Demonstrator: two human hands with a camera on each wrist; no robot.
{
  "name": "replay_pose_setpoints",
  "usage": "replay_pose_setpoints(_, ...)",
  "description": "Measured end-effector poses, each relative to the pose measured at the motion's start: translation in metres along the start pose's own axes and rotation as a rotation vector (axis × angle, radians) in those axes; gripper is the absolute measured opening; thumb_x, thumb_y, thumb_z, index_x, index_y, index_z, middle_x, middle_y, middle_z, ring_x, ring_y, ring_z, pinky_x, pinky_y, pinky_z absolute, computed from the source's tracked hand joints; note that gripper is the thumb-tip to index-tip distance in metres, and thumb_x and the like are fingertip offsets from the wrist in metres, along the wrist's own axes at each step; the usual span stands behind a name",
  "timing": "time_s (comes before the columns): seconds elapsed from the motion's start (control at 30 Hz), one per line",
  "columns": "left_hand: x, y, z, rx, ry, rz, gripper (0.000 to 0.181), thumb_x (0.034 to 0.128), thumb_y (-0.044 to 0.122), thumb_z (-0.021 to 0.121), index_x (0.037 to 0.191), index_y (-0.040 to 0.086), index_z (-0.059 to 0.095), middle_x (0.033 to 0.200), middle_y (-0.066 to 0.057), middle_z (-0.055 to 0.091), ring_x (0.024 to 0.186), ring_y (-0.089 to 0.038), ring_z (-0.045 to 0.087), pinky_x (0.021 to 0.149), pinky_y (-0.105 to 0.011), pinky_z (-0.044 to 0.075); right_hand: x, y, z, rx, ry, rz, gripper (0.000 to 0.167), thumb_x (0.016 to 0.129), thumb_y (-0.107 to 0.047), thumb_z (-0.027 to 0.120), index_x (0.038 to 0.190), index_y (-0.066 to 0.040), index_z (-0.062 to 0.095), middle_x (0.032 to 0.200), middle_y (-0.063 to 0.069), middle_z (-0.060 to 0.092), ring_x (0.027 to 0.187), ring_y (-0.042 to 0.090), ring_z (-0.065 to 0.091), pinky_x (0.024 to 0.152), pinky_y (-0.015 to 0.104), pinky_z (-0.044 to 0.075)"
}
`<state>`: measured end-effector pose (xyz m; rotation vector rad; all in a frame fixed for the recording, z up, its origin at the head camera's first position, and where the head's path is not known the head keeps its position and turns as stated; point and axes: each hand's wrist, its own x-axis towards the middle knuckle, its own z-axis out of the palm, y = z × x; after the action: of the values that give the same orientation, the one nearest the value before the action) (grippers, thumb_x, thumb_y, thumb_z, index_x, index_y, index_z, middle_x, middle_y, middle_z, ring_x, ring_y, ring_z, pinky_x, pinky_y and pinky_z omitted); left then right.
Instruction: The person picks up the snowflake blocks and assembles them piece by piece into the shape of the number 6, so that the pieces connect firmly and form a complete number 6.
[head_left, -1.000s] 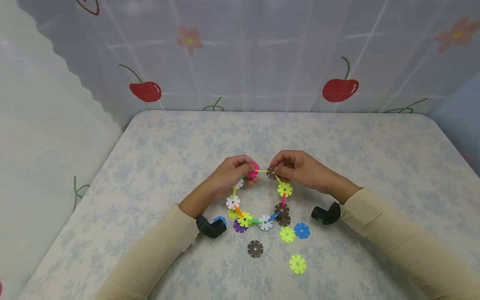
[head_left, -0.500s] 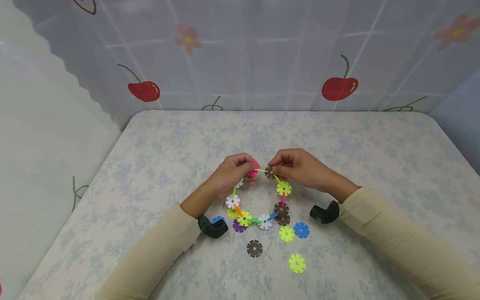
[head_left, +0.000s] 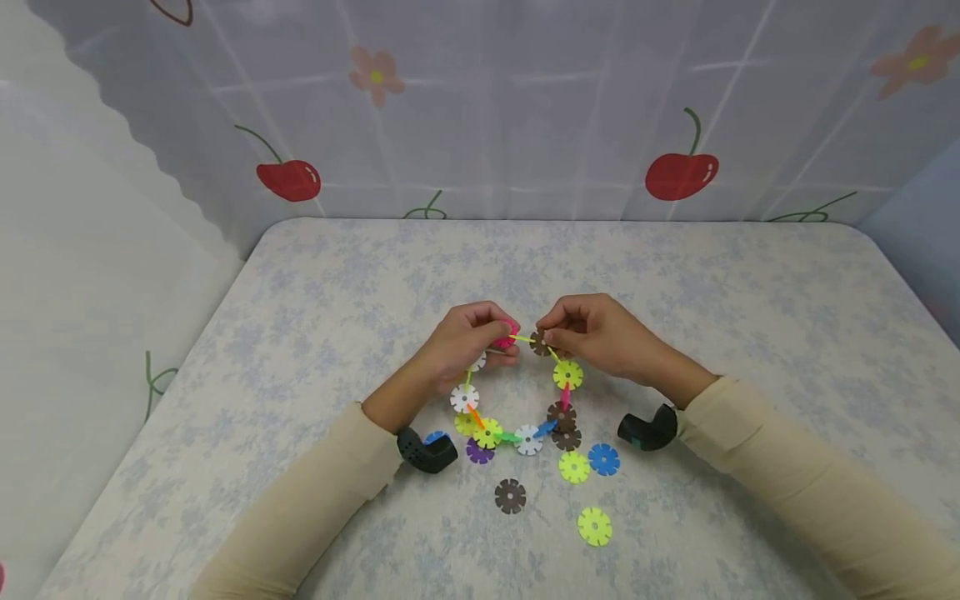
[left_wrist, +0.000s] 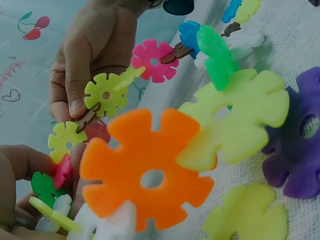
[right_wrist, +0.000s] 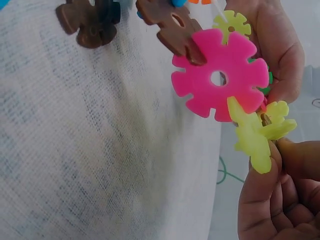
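A chain of notched plastic snowflake discs forms a loop held up between both hands. My left hand (head_left: 467, 340) pinches the pink disc (head_left: 507, 334) at the loop's far side. With thumb and index finger, my right hand (head_left: 603, 337) pinches a brown disc (head_left: 538, 342) facing it. Between these two, a yellow disc (left_wrist: 67, 141) seen edge-on in the head view links them. Nearer me, the loop carries an orange disc (left_wrist: 148, 170), a white disc (head_left: 529, 440) and a second pink disc (right_wrist: 220, 75). The fingers partly cover the pinched discs.
Loose discs lie on the patterned tablecloth (head_left: 337, 317): a purple disc (head_left: 480, 451), a brown one (head_left: 510, 497), a blue one (head_left: 603, 459), and several yellow. Black wrist devices (head_left: 427, 451) sit at both cuffs. A cherry-print curtain (head_left: 487, 108) hangs behind the table.
Both hands keep their pinch on the loop. The right hand and its brown disc have come very slightly closer to the left hand. The loose discs have not moved.
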<state>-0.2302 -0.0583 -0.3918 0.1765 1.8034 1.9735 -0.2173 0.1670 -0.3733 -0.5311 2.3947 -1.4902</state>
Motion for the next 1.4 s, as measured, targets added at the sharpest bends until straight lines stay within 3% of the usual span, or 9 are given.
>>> replay_pose_setpoints(0.4,-0.001,0.001,0.000,-0.014,-0.029,-0.010,0.012,0.1023,0.001,0.055,0.096,-0.007,0.062,0.101,-0.018,0.061,0.080,-0.022,0.070,0.081,-0.040,0.059,-0.001,-0.001,-0.001,0.012,0.019,-0.005,0.010,0.100,0.001,0.062,0.106,0.000,0.069,0.103,0.011,0.072,0.082,0.026,0.066,0.072,0.032,0.057)
replay_pose_setpoints(0.53,-0.001,0.003,-0.005,0.071,-0.070,-0.024,0.019,0.1049,0.008,0.054,0.110,-0.008,0.064,0.110,-0.019,0.061,0.090,-0.027,0.070,0.089,-0.041,0.056,0.000,0.002,-0.002,0.035,0.014,0.034,0.009,0.100,-0.003,0.063,0.107,-0.001,0.069,0.104,0.011,0.071,0.085,0.026,0.068,0.075,0.034,0.058)
replay_pose_setpoints(0.7,-0.001,0.004,-0.016,0.170,-0.103,-0.054,0.033,0.1075,0.023,0.051,0.127,-0.001,0.062,0.122,-0.014,0.059,0.102,-0.029,0.068,0.092,-0.038,0.053,-0.005,0.012,-0.007,0.081,0.024,0.092,0.013,0.100,-0.006,0.064,0.111,0.000,0.067,0.105,0.014,0.070,0.085,0.027,0.065,0.078,0.037,0.058)
replay_pose_setpoints(0.83,-0.005,0.004,-0.025,0.205,-0.123,-0.092,0.035,0.1066,0.026,0.053,0.135,0.006,0.058,0.130,-0.012,0.058,0.089,-0.022,0.066,0.086,-0.035,0.049,-0.008,0.018,-0.009,0.117,0.030,0.118,0.017,0.100,-0.005,0.063,0.115,0.002,0.065,0.107,0.015,0.069,0.086,0.025,0.064,0.078,0.034,0.058)
replay_pose_setpoints(0.97,-0.009,0.004,-0.029,0.275,-0.171,-0.098,0.036,0.1049,0.018,0.057,0.138,0.005,0.055,0.127,-0.013,0.065,0.085,-0.021,0.063,0.083,-0.031,0.048,-0.012,0.021,-0.013,0.144,0.038,0.135,0.019,0.101,-0.006,0.063,0.118,0.003,0.064,0.108,0.016,0.068,0.089,0.024,0.066,0.080,0.033,0.057)
replay_pose_setpoints(1.1,-0.011,0.004,-0.028,0.273,-0.206,-0.049,0.034,0.1043,0.010,0.057,0.135,-0.003,0.057,0.118,-0.019,0.070,0.098,-0.029,0.068,0.086,-0.032,0.054,-0.016,0.021,-0.016,0.142,0.037,0.145,0.019,0.100,-0.009,0.065,0.116,0.003,0.065,0.107,0.016,0.068,0.088,0.025,0.067,0.081,0.035,0.058)
replay_pose_setpoints(1.2,-0.012,0.004,-0.026,0.264,-0.207,-0.020,0.032,0.1045,0.010,0.057,0.134,-0.004,0.060,0.116,-0.018,0.071,0.099,-0.032,0.068,0.081,-0.031,0.055,-0.018,0.020,-0.017,0.127,0.039,0.148,0.019,0.100,-0.011,0.066,0.114,0.002,0.065,0.105,0.015,0.069,0.087,0.026,0.066,0.080,0.036,0.058)
replay_pose_setpoints(1.4,-0.009,0.004,-0.022,0.260,-0.187,-0.040,0.031,0.1041,0.009,0.058,0.133,-0.002,0.061,0.112,-0.018,0.072,0.094,-0.028,0.069,0.076,-0.029,0.054,-0.021,0.020,-0.018,0.119,0.047,0.156,0.021,0.100,-0.012,0.066,0.115,0.002,0.064,0.104,0.015,0.068,0.086,0.027,0.066,0.080,0.036,0.058)
